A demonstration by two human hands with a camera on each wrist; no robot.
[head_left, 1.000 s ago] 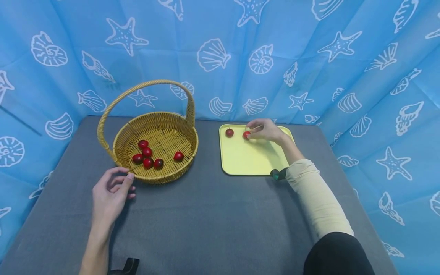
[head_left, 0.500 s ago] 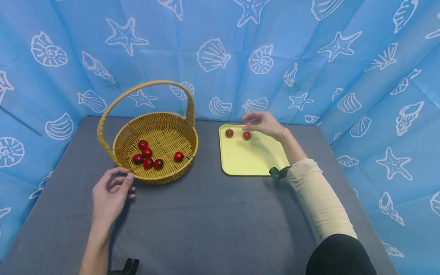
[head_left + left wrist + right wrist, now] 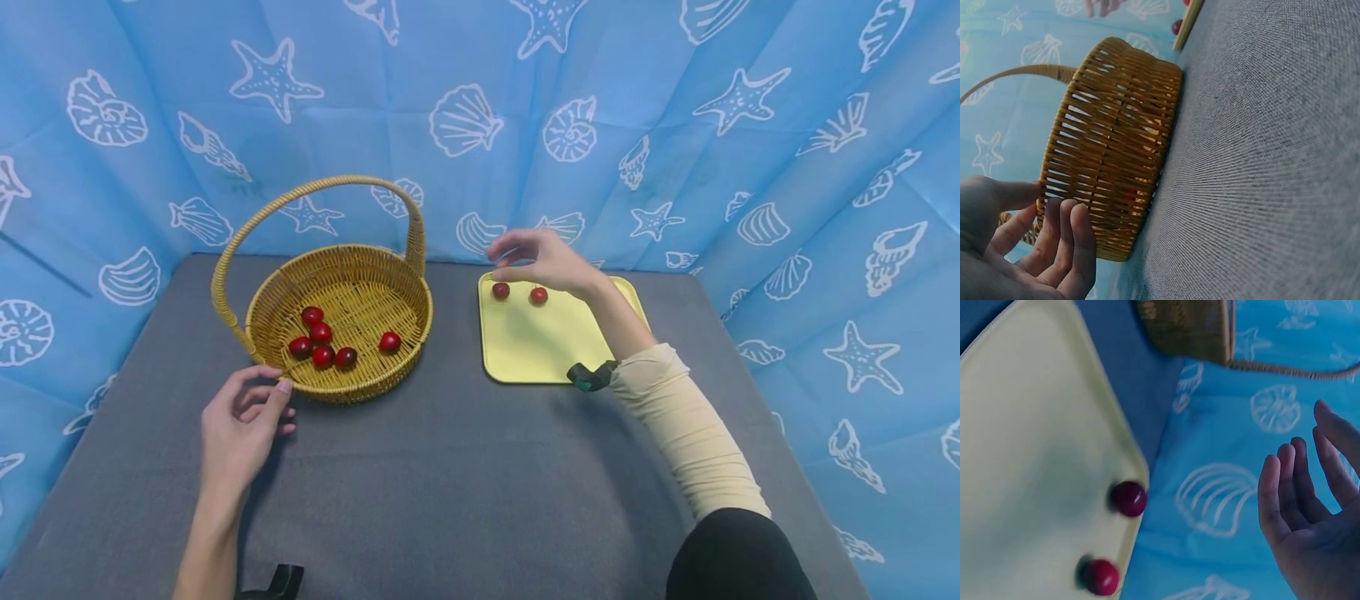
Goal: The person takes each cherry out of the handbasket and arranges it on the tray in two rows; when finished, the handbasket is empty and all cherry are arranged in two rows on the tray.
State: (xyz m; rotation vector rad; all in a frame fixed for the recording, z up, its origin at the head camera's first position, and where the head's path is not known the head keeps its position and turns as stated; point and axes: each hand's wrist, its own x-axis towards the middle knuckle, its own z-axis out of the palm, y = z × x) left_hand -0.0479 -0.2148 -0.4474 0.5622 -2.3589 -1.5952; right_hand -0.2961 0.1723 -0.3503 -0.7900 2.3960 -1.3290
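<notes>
A yellow wicker basket (image 3: 360, 389) with a tall arched handle stands at the left in the head view, with several red cherries (image 3: 322, 357) inside it. My left hand (image 3: 242, 421) pinches its near-left rim between thumb and index finger; the left wrist view shows the basket side (image 3: 1110, 144) by those fingers. Two cherries lie on a pale yellow tray (image 3: 540, 350): a dark one (image 3: 500, 291) by the far-left corner and a brighter red one (image 3: 538, 296) to its right. Above them hovers my right hand (image 3: 543, 258), fingers relaxed and holding nothing; in the right wrist view both cherries are apart from it.
A grey cloth (image 3: 450, 475) covers the table, and the basket and tray stand apart on it. Behind and to the right hangs a blue curtain (image 3: 480, 192) with white shells and starfish, close to the far table edge.
My right hand has let go of the brighter cherry on the tray, risen, and moved left until it is over the dark cherry. The left hand and basket have stayed put.
</notes>
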